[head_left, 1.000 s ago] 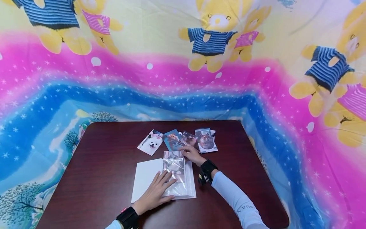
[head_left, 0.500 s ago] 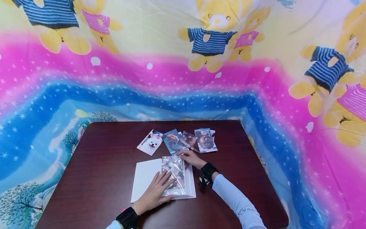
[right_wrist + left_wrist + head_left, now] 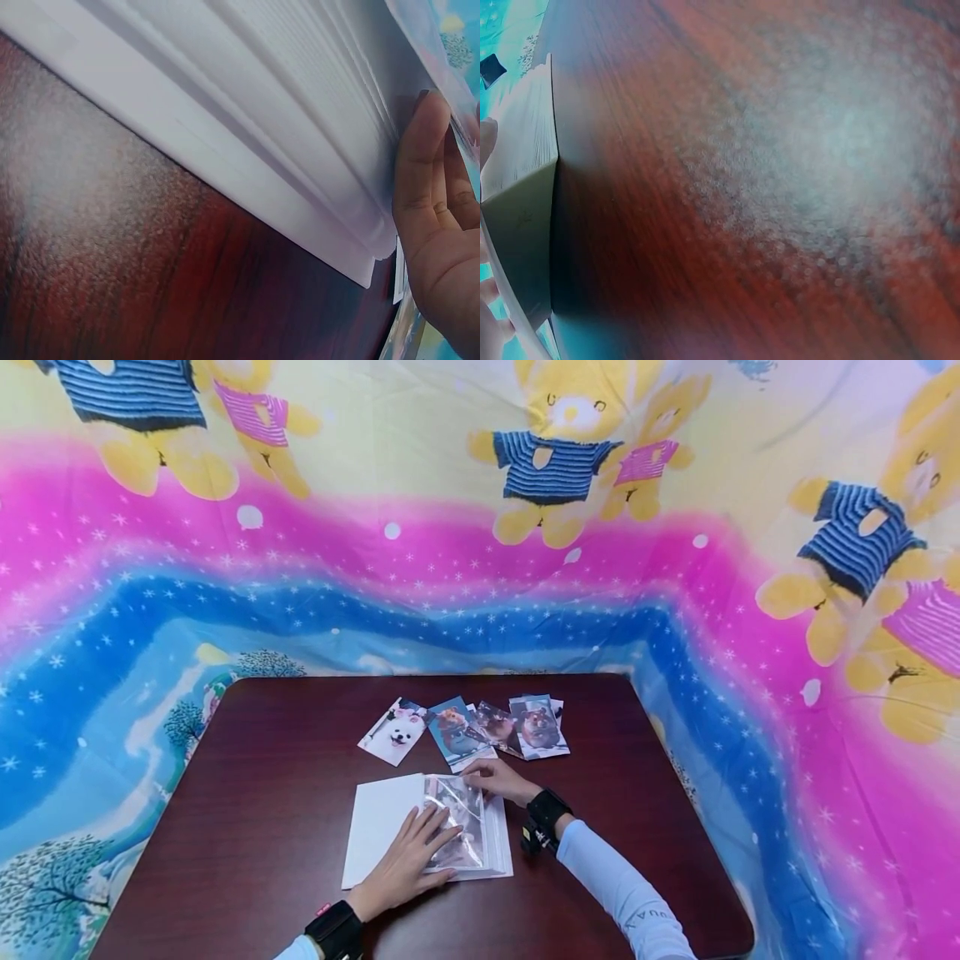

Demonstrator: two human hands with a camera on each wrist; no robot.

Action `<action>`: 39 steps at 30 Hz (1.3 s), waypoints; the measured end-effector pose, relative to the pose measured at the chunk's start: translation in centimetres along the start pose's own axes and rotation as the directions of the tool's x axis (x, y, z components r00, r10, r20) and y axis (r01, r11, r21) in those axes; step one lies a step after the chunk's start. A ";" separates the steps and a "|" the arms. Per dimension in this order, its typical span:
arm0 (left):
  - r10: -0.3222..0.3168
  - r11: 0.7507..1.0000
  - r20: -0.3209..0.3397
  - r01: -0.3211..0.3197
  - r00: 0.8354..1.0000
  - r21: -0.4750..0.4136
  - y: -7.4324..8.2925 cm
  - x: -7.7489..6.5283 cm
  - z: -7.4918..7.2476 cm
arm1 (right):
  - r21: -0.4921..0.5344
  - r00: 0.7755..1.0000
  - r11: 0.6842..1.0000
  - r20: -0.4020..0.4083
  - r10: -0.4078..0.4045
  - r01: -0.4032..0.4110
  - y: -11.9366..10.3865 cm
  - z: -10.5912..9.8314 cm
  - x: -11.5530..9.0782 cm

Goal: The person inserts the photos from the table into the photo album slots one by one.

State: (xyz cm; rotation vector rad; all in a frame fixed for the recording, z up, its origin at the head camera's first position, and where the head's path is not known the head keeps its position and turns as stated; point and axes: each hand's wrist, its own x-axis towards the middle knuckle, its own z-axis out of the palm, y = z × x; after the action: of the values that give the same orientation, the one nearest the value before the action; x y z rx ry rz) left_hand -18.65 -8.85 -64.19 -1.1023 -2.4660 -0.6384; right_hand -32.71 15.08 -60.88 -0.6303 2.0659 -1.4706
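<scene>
The photo [image 3: 465, 814] has slid down its pocket [image 3: 476, 860] — on the table [image 3: 247, 810], a white album [image 3: 384, 814] under the spread left hand [image 3: 408, 864]; only the right wrist view shows the right hand's [image 3: 442, 232] thumb [image 3: 426, 142] behind a page [image 3: 409, 52], apparently pinching it — photo glare-streaked

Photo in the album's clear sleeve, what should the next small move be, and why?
Probably a light push down on the photo's top edge with the right hand. The photo looks about level with the sleeve's top, the right hand is at that top right corner, and the left hand rests on the sleeve, steadying it.
</scene>
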 end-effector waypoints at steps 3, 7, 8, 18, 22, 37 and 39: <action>-0.011 1.000 0.008 0.012 1.000 -0.013 0.0 0.1 -0.1 | -0.010 1.000 1.000 -0.002 -0.006 0.006 -0.2 0.1 0.0; -0.053 0.996 0.002 0.053 0.999 -0.065 0.2 0.3 -0.4 | 0.026 1.000 1.000 -0.021 0.008 -0.007 -0.8 0.4 -0.4; -0.069 0.994 -0.013 0.067 0.998 -0.088 0.3 0.5 -0.6 | 0.054 0.999 0.998 -0.034 0.014 -0.012 -1.1 0.5 -0.5; -0.427 0.855 -0.111 0.361 0.897 -0.374 0.4 3.3 -3.9 | 0.345 0.989 0.935 -0.144 -0.029 0.078 -4.6 4.7 -2.3; -0.510 0.812 -0.131 0.426 0.850 -0.398 -0.1 3.8 -4.9 | 0.362 0.991 0.926 -0.113 -0.071 0.107 -5.2 6.7 -2.3; -0.607 0.729 -0.173 0.457 0.776 -0.510 -1.7 3.2 -7.3 | 0.164 0.966 0.952 -0.050 -0.252 0.257 -6.2 10.8 -1.3; -0.630 0.723 -0.174 0.489 0.757 -0.489 -2.2 2.8 -7.6 | 0.057 0.952 0.950 -0.037 -0.304 0.306 -7.0 10.9 -1.6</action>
State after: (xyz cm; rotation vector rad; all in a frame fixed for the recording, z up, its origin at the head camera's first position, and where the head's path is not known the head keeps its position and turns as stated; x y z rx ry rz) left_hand -20.99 -12.59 -57.04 -0.2572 -2.3976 -1.4637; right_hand -23.89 6.26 -57.02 -0.9429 2.0006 -1.7148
